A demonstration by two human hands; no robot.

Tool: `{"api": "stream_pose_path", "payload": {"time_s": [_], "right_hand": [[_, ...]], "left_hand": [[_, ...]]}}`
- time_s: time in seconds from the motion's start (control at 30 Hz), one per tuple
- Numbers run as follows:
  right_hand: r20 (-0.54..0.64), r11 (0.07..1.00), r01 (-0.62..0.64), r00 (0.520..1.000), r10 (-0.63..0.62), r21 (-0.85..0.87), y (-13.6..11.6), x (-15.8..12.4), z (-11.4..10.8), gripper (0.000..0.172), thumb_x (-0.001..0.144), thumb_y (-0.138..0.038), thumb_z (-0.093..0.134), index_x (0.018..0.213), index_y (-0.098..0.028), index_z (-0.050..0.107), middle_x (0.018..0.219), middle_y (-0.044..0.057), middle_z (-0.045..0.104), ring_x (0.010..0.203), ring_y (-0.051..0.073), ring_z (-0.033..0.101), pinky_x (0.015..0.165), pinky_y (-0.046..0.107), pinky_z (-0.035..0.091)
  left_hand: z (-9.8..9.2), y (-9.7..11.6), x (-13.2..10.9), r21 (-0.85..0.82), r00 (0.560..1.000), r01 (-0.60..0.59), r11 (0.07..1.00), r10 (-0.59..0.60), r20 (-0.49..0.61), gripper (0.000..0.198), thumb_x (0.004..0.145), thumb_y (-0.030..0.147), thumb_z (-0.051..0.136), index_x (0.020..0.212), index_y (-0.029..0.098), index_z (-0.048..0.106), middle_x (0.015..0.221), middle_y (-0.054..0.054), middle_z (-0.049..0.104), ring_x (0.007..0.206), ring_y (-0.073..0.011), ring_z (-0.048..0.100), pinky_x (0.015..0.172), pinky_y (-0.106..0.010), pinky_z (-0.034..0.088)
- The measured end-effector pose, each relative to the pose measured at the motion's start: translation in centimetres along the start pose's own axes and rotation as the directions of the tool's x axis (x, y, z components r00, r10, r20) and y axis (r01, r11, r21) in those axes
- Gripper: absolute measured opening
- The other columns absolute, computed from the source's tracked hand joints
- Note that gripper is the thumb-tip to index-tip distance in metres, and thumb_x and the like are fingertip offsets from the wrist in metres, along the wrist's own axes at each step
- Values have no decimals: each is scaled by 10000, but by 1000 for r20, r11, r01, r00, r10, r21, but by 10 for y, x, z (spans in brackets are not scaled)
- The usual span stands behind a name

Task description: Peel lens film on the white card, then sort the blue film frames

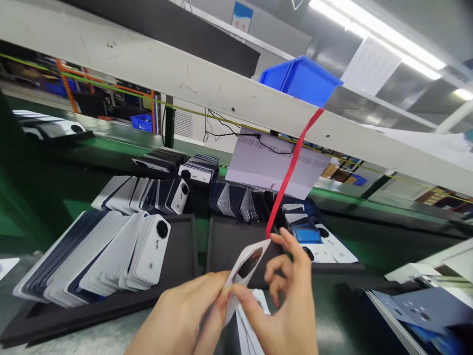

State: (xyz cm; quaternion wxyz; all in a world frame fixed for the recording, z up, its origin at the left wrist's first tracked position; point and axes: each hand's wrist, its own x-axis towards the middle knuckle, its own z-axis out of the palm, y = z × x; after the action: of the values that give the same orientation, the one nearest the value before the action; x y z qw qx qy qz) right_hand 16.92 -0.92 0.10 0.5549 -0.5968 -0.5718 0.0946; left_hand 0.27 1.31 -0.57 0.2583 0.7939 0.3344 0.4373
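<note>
My left hand [181, 315] and my right hand [286, 301] meet low in the middle of the view. Both pinch a thin white sheet [247, 266] with a dark oval cutout, held up edge-on between them. My right forefinger touches the sheet's top corner, and the thumb presses its lower edge. A white part [254, 325] lies just under my hands. Behind the sheet stands a dark tray [225, 241].
Rows of white camera-like covers [151, 254] lean in a black tray [177, 266] at left. More stacks [236, 199] stand behind. A red strap [291, 170] hangs from a white beam [185, 79] carrying a blue bin [301, 79]. Flat grey parts [417, 305] lie at right.
</note>
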Motion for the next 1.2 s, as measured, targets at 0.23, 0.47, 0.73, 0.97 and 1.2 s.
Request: {"api": "stream_pose_path", "payload": {"time_s": [0.23,0.47,0.73,0.97,1.2], "right_hand": [[348,970,99,921,-174,222,-2,-2,-3,48,898,-338,756,946,-340,746,862,-30,654,564,112,397,449,268,257],[440,958,-75,896,-57,276,-2,-1,3,219,780,-264,827,972,-357,778,912,-30,623,563,83,381,460,241,253],[405,833,-291,910,89,470,-4,-2,-15,191,874,-426,795,791,-279,706,709,-36,606,623,111,508,552,213,373],[252,907,-255,952,174,335,-1,17,-30,162,931,-399,730,818,-283,719,684,-30,661,606,113,577,557,165,470],[284,932,-259,941,184,255,3,18,-30,201,945,-421,698,814,-269,704,719,-22,638,633,123,559,570,187,466]], "left_hand": [[0,-4,6,46,989,115,992,-119,84,205,993,143,489,864,251,607,799,61,732,692,-128,747,608,-178,529],[1,-7,9,49,985,102,994,-108,136,247,974,138,412,906,223,633,857,-25,771,756,-196,767,670,-258,588],[-4,0,7,-97,967,250,963,-244,65,316,1026,341,473,743,251,579,695,57,660,638,-151,681,616,-193,523],[-7,7,9,-236,931,347,908,-302,207,325,1022,404,478,827,259,694,776,44,719,686,-158,664,644,-191,532],[-8,7,8,-196,948,301,933,-270,167,285,1014,344,507,826,267,706,740,63,727,670,-149,697,633,-182,521]]}}
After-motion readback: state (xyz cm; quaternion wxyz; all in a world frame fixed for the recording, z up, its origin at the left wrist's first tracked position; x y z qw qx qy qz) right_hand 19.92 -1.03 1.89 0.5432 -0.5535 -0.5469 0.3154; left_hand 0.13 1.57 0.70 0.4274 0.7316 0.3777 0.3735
